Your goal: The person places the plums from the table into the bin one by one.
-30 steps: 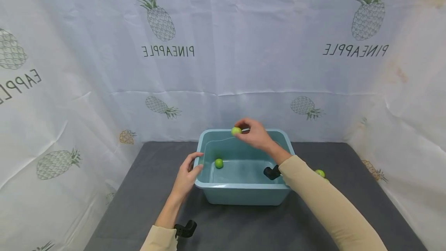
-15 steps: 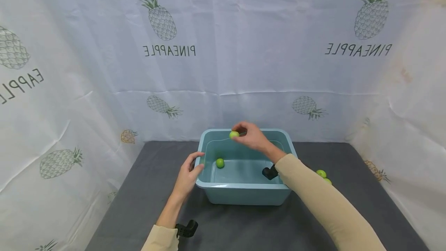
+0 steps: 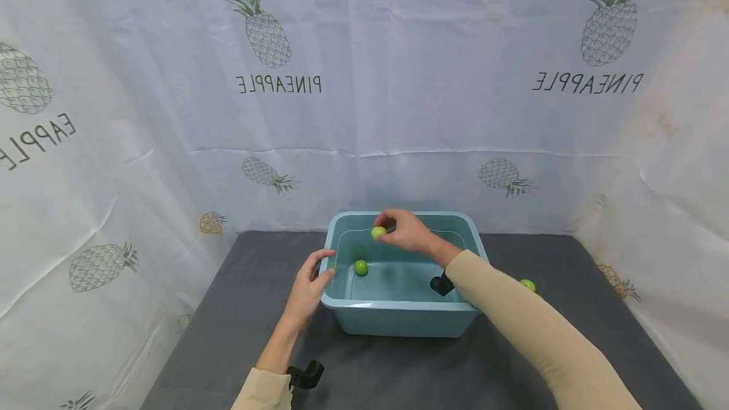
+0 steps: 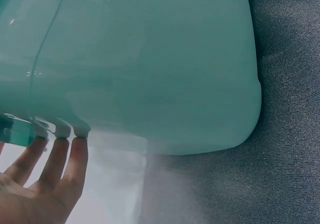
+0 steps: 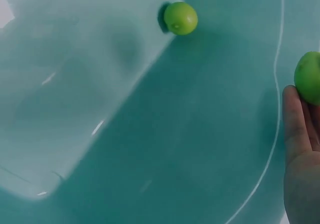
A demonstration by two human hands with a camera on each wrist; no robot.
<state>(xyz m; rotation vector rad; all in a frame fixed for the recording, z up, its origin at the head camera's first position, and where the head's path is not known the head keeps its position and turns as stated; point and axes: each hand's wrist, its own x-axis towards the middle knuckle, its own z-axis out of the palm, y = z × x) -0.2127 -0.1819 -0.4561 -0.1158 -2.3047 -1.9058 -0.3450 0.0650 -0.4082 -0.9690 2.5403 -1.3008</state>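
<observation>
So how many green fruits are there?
3: one fruit in the right hand, one inside the tub, one on the table by the right sleeve, which may hide more.

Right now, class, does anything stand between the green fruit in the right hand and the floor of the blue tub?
Nothing visible does. The right hand pinches the green fruit over the open tub; the other fruit inside lies apart, and bare floor shows.

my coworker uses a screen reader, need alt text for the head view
A person's right hand holds a small green fruit over a blue basin while the left hand grips its left side. A second fruit lies inside and a third fruit shows partly behind the right sleeve. Dark table, pineapple-print curtain behind.
</observation>
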